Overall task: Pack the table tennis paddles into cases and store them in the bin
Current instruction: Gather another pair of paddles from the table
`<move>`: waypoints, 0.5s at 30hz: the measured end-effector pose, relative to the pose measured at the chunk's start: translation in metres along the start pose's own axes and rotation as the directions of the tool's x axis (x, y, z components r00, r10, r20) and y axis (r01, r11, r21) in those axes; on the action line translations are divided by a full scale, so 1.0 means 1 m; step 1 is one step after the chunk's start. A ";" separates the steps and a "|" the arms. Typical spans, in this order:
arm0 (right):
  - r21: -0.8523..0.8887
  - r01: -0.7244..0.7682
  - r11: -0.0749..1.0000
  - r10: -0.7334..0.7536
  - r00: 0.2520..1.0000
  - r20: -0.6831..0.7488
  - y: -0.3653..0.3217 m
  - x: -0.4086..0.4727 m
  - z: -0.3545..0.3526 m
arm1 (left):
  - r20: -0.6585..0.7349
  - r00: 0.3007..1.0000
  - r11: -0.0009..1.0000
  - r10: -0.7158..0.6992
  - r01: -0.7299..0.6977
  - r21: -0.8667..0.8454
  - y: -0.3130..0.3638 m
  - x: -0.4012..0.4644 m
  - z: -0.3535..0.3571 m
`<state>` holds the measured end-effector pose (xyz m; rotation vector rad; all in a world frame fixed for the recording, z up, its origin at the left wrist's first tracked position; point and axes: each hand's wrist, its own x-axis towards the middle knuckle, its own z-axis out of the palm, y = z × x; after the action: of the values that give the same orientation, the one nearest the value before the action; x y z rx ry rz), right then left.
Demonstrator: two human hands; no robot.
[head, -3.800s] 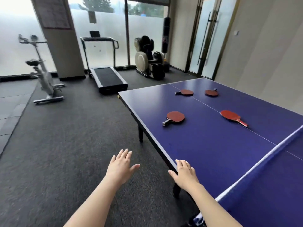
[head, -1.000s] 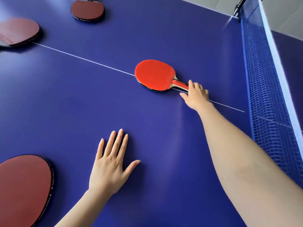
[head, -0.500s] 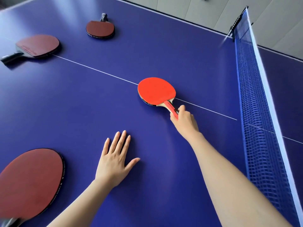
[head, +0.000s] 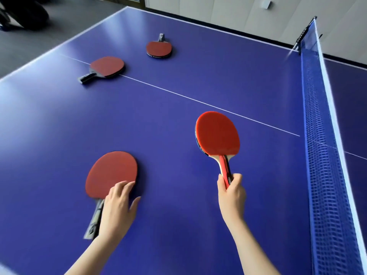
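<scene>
Now your right hand (head: 231, 192) grips the bright red paddle (head: 217, 133) by its handle above the table (head: 158, 120); your left hand (head: 117, 205) rests relaxed fingers on the darker paddle (head: 111, 171) lying flat.

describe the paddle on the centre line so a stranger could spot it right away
On the blue table tennis table, follow the thin white centre line away from the blue net toward the far left edge. The dark red paddle with a black handle lies across that line, handle pointing left, unlike the other three.
</scene>
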<state>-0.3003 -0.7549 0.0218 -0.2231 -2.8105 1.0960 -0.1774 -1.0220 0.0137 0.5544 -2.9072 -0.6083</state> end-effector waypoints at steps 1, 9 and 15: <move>0.006 -0.013 1.000 0.013 1.000 0.000 -0.002 -0.016 0.000 | -0.032 0.997 0.998 -0.065 0.066 0.016 -0.017 -0.014 -0.007; 0.047 -0.131 0.990 0.133 0.990 -0.049 -0.031 -0.122 0.008 | 0.175 0.926 0.926 -0.334 0.357 -0.121 -0.102 -0.061 -0.031; 0.032 -0.232 0.972 0.234 0.965 -0.116 -0.055 -0.187 0.018 | 0.331 0.887 0.893 -0.321 0.400 -0.205 -0.100 -0.043 -0.034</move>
<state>-0.1249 -0.8401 0.0354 -0.6108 -2.7188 1.1104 -0.0980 -1.1035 0.0023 1.0673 -2.9164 -1.2083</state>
